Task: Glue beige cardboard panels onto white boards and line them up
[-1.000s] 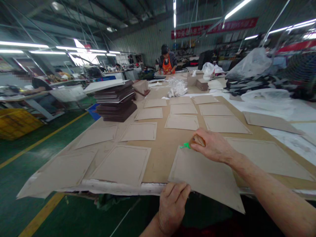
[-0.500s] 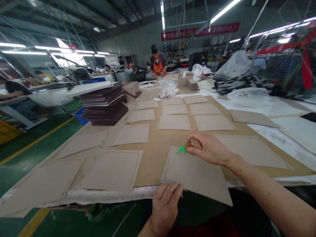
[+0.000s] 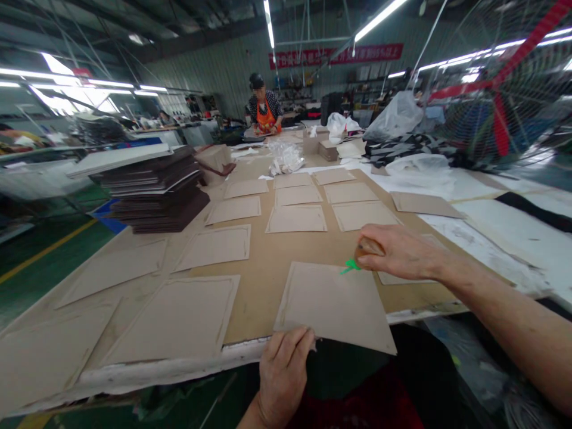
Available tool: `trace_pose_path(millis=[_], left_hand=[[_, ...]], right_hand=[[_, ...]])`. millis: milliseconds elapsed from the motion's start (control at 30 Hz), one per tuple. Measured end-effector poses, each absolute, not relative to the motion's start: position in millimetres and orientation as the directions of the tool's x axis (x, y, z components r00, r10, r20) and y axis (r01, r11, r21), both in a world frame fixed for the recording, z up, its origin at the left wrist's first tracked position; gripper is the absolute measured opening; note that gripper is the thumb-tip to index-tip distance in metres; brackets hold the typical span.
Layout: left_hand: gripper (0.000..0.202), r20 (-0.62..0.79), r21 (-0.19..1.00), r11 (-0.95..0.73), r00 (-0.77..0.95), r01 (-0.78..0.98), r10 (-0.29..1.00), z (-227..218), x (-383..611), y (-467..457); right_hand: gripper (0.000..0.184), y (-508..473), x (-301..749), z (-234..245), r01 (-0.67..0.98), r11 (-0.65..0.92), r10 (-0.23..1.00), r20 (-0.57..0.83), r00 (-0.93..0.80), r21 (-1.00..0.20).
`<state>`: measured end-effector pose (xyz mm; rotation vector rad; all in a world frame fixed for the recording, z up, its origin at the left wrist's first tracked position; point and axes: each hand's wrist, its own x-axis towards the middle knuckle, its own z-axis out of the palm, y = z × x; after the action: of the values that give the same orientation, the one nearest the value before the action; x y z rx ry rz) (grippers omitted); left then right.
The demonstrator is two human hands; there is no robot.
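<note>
Head view: table (image 3: pixel 254 298) covered in brown board, most of it laid with grey-brown sheets; dark stack (image 3: pixel 156 196) at its far left. Laid-out sheets (image 3: pixel 174 316) lay mostly apart, the nearer ones with faint lines along their margins, so those looked done; the far ones were too small to judge fully. Sheet in work (image 3: pixel 330 310) sat at the near table edge, its near right corner jutting past it, between the hands. It showed a faint line down its left margin; top margin looked under way, right and near margins seemingly left, so probably partway through this piece. One sheet (image 3: pixel 406 278) at right was partly hidden by the right arm. Left hand (image 3: pixel 286 369) had fingers together and curled at the sheet's near edge; can't tell whether it pinched or just steadied. Right hand (image 3: pixel 397 250) had fingers closed round a brown-bodied tool (image 3: pixel 370 245), its green tip (image 3: pixel 350 267) at the sheet's top margin.
</note>
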<state>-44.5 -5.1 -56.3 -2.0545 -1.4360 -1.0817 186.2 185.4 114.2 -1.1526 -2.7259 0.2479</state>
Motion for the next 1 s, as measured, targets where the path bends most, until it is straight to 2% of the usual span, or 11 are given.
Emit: trace_pose_path(millis=[233, 433, 700, 1000], left_hand=[[0.023, 0.775, 0.114, -0.401, 0.171, 0.909, 0.608, -55, -45, -5], [0.025, 0.771, 0.087, -0.406, 0.197, 0.910, 0.606, -57, -48, -5], [0.028, 0.768, 0.038, -0.400, 0.229, 0.916, 0.598, -55, -49, -3], [0.028, 0.732, 0.008, -0.410, 0.274, 0.912, 0.624, -54, -52, -2]], right_hand=[[0.028, 184, 228, 110, 0.813, 0.552, 0.830, 0.035, -0.556, -0.187], [0.021, 181, 205, 110, 0.739, 0.646, 0.762, 0.114, -0.637, -0.192], [0.022, 166, 239, 114, 0.802, 0.564, 0.824, 0.082, -0.560, -0.194], [0.014, 102, 263, 118, 0.674, 0.637, 0.729, 0.009, -0.684, -0.373]])
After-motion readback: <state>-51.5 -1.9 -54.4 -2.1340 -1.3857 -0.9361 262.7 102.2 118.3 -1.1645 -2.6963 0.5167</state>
